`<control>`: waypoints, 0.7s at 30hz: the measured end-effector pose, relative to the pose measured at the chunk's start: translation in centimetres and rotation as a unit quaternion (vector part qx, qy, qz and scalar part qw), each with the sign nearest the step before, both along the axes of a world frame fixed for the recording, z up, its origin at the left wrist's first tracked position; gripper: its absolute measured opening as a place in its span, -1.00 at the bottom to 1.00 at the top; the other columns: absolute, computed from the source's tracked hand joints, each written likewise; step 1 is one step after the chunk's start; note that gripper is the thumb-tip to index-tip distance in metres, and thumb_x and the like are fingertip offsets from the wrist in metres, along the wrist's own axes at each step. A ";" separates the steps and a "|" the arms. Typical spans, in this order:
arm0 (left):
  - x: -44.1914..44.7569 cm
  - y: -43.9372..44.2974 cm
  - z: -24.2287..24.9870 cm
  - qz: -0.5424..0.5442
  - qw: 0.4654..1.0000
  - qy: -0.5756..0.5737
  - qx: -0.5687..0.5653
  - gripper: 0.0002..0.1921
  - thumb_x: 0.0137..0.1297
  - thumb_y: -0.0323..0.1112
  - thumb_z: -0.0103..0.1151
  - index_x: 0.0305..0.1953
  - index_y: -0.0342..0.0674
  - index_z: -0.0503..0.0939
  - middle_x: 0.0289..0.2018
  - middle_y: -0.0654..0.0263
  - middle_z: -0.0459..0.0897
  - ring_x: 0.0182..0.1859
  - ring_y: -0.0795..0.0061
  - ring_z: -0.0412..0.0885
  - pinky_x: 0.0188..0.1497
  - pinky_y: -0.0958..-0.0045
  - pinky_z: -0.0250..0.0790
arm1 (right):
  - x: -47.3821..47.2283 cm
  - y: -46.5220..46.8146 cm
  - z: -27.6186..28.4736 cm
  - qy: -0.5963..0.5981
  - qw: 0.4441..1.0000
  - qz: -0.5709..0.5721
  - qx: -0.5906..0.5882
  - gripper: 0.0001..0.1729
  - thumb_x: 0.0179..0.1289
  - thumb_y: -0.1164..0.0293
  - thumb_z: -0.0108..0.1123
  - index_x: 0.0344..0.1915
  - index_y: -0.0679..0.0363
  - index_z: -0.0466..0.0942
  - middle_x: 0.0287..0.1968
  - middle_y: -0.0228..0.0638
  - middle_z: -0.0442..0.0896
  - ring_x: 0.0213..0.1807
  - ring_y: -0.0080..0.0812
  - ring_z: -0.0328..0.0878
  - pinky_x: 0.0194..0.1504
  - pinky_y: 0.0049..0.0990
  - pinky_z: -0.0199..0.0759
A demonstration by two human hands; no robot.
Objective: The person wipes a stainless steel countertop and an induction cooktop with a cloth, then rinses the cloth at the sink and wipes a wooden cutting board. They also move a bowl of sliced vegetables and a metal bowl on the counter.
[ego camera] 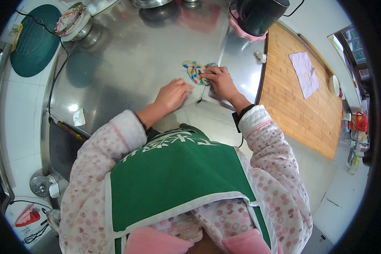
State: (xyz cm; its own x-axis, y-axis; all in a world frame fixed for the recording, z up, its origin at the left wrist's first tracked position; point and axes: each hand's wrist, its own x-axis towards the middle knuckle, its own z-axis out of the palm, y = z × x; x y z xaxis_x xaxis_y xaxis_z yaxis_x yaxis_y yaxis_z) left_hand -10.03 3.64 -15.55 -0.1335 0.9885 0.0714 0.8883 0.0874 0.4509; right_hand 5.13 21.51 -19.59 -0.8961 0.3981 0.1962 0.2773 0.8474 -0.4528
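Observation:
My right hand (220, 82) grips a crumpled white cloth with colourful dots (194, 72), pressed onto the stainless steel countertop (127, 63) close to its inner corner. Part of the cloth is hidden under the fingers. Just left of it, my left hand (174, 95) hovers over or rests on the steel near the front edge; which of the two, I cannot tell. Its fingers are loosely curled and slightly blurred, and nothing shows in them.
A black appliance (258, 16) stands on a pink scalloped mat (246, 33) at the back right. Beside it lies a wooden board (301, 104) bearing a pale folded cloth (304, 73). A scrap of white paper (79, 117) and a black cable (58, 71) are at left.

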 end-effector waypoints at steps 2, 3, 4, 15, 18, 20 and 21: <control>-0.4 1.9 -1.0 -0.004 1.000 0.022 0.003 -0.82 0.16 -0.28 0.07 -0.20 -0.05 0.58 -0.28 0.33 0.51 -0.12 0.33 0.47 -0.13 0.35 0.38 | 1.1 0.1 0.3 0.025 0.999 -0.020 0.008 -0.63 0.04 0.58 0.10 -0.18 -0.09 0.62 -0.02 -0.45 0.50 0.02 -0.24 0.30 0.06 -0.39 0.25; -0.6 2.6 -1.5 -0.005 0.999 0.033 0.001 -0.83 0.15 -0.27 0.08 -0.23 -0.04 0.58 -0.30 0.32 0.49 -0.13 0.30 0.47 -0.14 0.33 0.38 | 1.7 0.2 0.6 0.016 0.999 -0.027 -0.006 -0.63 0.05 0.59 0.09 -0.17 -0.08 0.61 -0.02 -0.42 0.50 0.01 -0.22 0.30 0.07 -0.40 0.24; -0.6 2.7 -2.0 -0.012 0.999 0.045 -0.003 -0.84 0.17 -0.25 0.06 -0.23 -0.04 0.58 -0.29 0.35 0.50 -0.13 0.34 0.47 -0.15 0.34 0.38 | 2.3 0.4 1.0 0.003 0.999 -0.040 -0.021 -0.62 0.05 0.60 0.09 -0.15 -0.07 0.61 -0.02 -0.39 0.49 -0.01 -0.20 0.30 0.08 -0.40 0.24; -0.2 3.5 -4.2 -0.034 0.989 0.108 0.092 -0.92 0.13 -0.31 0.01 -0.43 -0.13 0.41 -0.43 0.32 0.42 -0.27 0.32 0.47 -0.33 0.28 0.42 | 7.3 11.6 5.0 -0.028 0.973 -0.194 -0.125 -0.62 0.11 0.28 0.14 -0.01 -0.07 0.53 0.16 0.07 0.34 0.19 -0.02 0.29 0.16 -0.27 0.23; -0.1 3.7 -4.7 -0.042 0.983 0.148 0.104 -0.94 0.11 -0.35 0.00 -0.43 -0.15 0.38 -0.45 0.30 0.42 -0.32 0.29 0.48 -0.39 0.26 0.42 | 8.3 14.8 4.6 -0.105 0.969 -0.209 0.081 -0.66 0.13 0.31 0.02 -0.07 0.03 0.55 -0.01 0.08 0.48 0.01 0.03 0.44 0.06 -0.22 0.32; -0.2 3.4 -4.7 -0.030 0.983 0.146 0.103 -0.94 0.11 -0.37 -0.01 -0.42 -0.17 0.38 -0.45 0.28 0.43 -0.35 0.26 0.49 -0.41 0.24 0.42 | 8.3 16.3 4.5 -0.216 0.955 -0.198 0.053 -0.68 0.14 0.33 -0.04 -0.14 0.11 0.57 -0.11 0.08 0.54 -0.06 0.04 0.48 0.02 -0.19 0.34; -0.3 3.2 -4.5 -0.014 0.985 0.135 0.103 -0.94 0.12 -0.37 -0.01 -0.41 -0.17 0.37 -0.45 0.26 0.43 -0.36 0.24 0.49 -0.41 0.23 0.42 | 8.0 16.6 4.3 -0.245 0.945 -0.209 0.054 -0.70 0.13 0.34 -0.09 -0.28 0.19 0.59 -0.19 0.04 0.57 -0.06 0.02 0.46 0.01 -0.20 0.34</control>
